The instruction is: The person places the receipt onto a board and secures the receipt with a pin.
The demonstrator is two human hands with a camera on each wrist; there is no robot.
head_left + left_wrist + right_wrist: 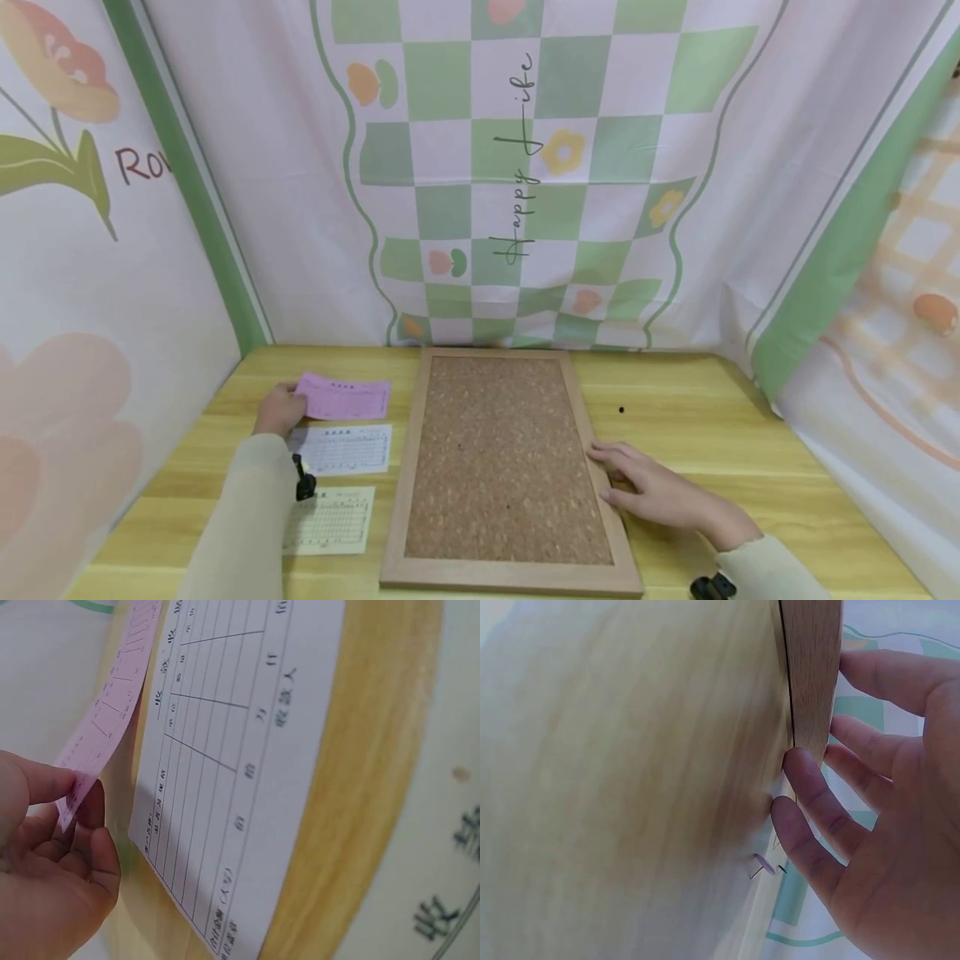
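My left hand (281, 410) pinches the left end of a pink printed receipt slip (347, 398) between thumb and fingers; in the left wrist view that end of the slip is lifted and bent. Below it on the table lie a white receipt slip (345, 450) and a pale yellow one (333, 525), partly covered by the left sleeve. A wood-framed cork board (510, 458) lies flat in the middle. Against its right frame edge rests my right hand (660, 490), fingers spread and relaxed, as the right wrist view also shows along the frame (814, 667).
A small dark pushpin (621, 409) is on the table to the right of the board, seen also as a pin (763, 864) in the right wrist view. A patterned curtain (442, 150) hangs behind the wooden table (712, 417) and at both sides.
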